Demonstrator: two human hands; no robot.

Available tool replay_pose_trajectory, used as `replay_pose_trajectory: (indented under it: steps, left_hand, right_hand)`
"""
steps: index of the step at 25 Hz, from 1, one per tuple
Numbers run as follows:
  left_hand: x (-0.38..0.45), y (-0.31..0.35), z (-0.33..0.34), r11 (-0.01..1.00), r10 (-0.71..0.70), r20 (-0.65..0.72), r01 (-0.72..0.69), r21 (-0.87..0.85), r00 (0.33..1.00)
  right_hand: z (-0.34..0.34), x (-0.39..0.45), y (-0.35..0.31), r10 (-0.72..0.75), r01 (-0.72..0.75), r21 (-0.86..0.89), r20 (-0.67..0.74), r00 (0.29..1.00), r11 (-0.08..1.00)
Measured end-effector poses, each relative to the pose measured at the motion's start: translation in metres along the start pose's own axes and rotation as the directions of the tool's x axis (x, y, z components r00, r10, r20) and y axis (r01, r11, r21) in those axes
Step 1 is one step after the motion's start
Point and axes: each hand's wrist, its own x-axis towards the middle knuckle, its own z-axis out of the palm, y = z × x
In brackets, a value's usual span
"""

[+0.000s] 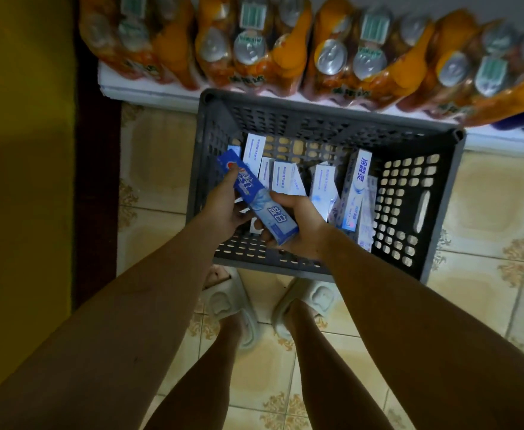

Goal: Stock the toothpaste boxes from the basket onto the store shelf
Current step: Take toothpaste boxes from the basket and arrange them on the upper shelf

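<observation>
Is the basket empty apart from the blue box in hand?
No: several white toothpaste boxes stand in the basket beyond the blue box, which the left hand and right hand hold.

Glossy cardboard toothpaste box (pixel 256 200), matt perforated plastic basket (pixel 415 193), shiny shrink-wrapped metal cans (pixel 329 57), glazed floor tiles (pixel 487 197).

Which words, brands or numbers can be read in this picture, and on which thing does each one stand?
"盐白": on the dark blue toothpaste box that both hands hold over the grey plastic basket.
"冷酸灵": on the upright white and blue toothpaste box in the basket.
Small print on the other white boxes: too small to read.
Labels on the orange canned drink packs: blurred, upside down, unreadable.
</observation>
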Motion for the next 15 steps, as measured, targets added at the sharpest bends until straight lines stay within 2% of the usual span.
replay_pose_trajectory:
  steps: [5,9,12,15]
  left_hand:
    - [-0.054,0.047,0.007,0.999,0.048,0.146,-0.051,0.015,0.988]
    - [-0.107,0.085,0.002,0.991,0.129,0.198,-0.132,0.004,0.972]
    - [-0.156,0.109,-0.003,0.985,0.172,0.246,-0.173,-0.018,0.954]
    - [-0.210,0.132,-0.015,0.981,0.179,0.254,-0.154,-0.117,0.951]
  right_hand:
    - [0.022,-0.051,-0.034,-0.083,0.073,-0.185,-0.044,0.996,0.980]
    - [0.033,-0.094,-0.054,-0.243,0.204,-0.296,-0.102,0.965,0.933]
    - [0.051,-0.142,-0.067,-0.441,0.389,-0.265,-0.176,0.880,0.882]
    - [0.074,-0.187,-0.076,-0.512,0.471,-0.220,-0.200,0.836,0.854]
